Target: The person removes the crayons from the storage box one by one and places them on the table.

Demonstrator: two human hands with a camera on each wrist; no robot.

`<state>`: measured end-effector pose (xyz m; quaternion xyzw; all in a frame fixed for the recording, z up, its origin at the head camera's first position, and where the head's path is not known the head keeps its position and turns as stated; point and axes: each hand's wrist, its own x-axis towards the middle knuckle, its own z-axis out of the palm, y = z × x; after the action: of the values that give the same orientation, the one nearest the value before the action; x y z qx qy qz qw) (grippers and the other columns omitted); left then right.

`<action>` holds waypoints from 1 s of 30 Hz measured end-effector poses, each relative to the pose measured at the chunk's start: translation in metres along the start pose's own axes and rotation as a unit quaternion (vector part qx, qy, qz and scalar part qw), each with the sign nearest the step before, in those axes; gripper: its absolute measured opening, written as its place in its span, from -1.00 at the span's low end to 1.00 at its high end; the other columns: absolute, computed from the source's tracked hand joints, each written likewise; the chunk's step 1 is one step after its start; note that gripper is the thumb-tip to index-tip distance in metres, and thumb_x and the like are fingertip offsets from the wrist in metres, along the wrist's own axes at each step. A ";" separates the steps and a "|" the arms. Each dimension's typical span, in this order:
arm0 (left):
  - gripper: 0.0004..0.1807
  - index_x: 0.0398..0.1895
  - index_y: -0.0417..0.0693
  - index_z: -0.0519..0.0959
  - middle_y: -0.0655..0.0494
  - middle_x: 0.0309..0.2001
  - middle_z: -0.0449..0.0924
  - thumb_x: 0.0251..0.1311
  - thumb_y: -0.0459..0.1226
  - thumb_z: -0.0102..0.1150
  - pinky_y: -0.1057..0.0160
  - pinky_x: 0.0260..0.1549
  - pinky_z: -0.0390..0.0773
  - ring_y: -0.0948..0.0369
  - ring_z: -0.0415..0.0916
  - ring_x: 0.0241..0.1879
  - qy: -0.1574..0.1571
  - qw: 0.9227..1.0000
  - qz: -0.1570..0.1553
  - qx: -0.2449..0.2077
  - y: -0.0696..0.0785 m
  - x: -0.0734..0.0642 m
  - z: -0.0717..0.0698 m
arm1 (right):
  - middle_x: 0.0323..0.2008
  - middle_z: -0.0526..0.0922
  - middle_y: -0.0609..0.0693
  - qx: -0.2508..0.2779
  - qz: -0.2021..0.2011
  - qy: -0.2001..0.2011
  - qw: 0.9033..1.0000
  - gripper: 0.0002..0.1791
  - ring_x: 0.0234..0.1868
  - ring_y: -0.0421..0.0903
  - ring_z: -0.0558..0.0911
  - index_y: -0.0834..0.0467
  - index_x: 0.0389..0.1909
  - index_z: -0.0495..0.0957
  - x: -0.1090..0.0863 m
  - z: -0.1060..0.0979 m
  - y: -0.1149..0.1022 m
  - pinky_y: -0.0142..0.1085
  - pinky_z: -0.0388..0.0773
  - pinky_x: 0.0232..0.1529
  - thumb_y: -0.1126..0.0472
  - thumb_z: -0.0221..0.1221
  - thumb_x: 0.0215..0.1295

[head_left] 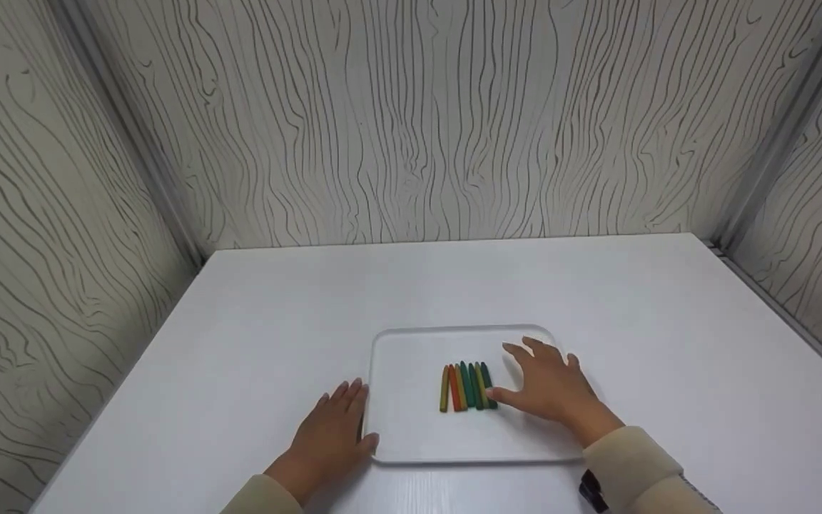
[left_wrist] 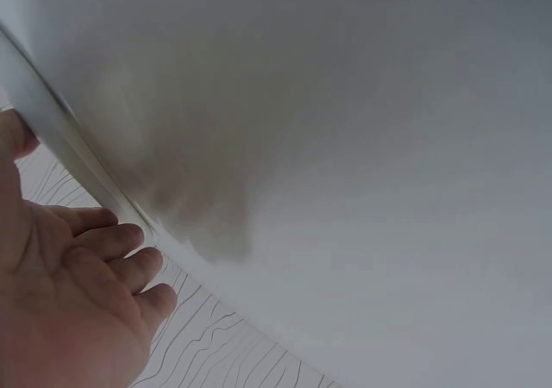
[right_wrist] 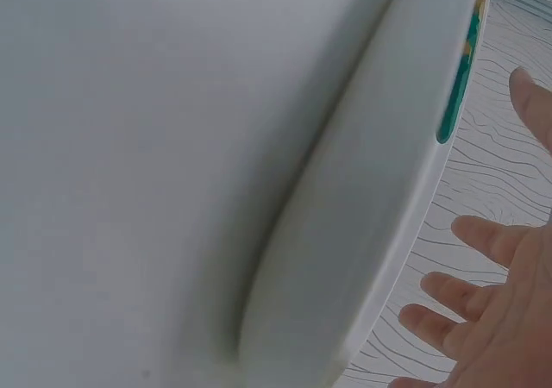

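In the head view, several crayons in yellow, red, orange and green lie side by side in a row on a white tray. My left hand rests at the tray's left edge, fingers extended along the rim and thumb over it. The left wrist view shows that hand's fingers against the tray's side. Over the tray's right part is my right hand, fingers spread, holding nothing. Its thumb tip overlaps the rightmost dark green crayon. The right wrist view shows the crayons edge-on beyond the tray rim.
The tray lies on a white table near its front edge. Behind stands a panel with a wood-grain pattern, and similar panels close off the left and right sides. A dark object shows at the right sleeve.
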<state>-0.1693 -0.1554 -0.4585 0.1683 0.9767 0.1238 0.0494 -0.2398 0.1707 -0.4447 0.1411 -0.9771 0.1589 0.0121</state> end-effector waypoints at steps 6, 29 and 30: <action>-0.19 0.41 -0.33 0.13 -0.19 0.42 0.09 0.28 0.05 0.03 -0.16 0.31 0.04 -0.12 0.00 0.40 0.002 1.000 -0.003 0.004 0.000 0.001 0.002 | 0.26 0.34 0.26 -0.012 -0.005 0.006 1.000 -0.18 0.26 0.27 0.30 0.11 0.25 0.44 0.001 0.005 -0.003 0.38 0.11 0.11 -0.36 0.19 0.08; -0.20 0.40 -0.34 0.13 -0.21 0.41 0.10 0.29 0.03 0.02 -0.17 0.30 0.03 -0.14 0.00 0.39 0.015 1.000 0.000 -0.012 -0.001 -0.001 0.002 | -0.05 0.45 0.12 0.055 0.012 -0.008 0.998 -0.51 0.02 0.14 0.42 0.09 0.07 0.58 0.007 0.014 -0.014 0.09 0.38 -0.07 0.04 0.30 0.09; -0.20 0.40 -0.35 0.14 -0.21 0.41 0.10 0.28 0.03 0.03 -0.17 0.30 0.04 -0.14 0.01 0.39 0.017 1.000 0.000 -0.011 -0.001 -0.001 0.002 | -0.07 0.45 0.12 0.064 0.012 -0.008 0.998 -0.51 -0.01 0.13 0.43 0.10 0.06 0.59 0.008 0.014 -0.014 0.08 0.41 -0.08 0.07 0.31 0.07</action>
<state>-0.1688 -0.1562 -0.4608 0.1657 0.9759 0.1376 0.0348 -0.2428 0.1512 -0.4531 0.1316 -0.9666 0.2196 -0.0070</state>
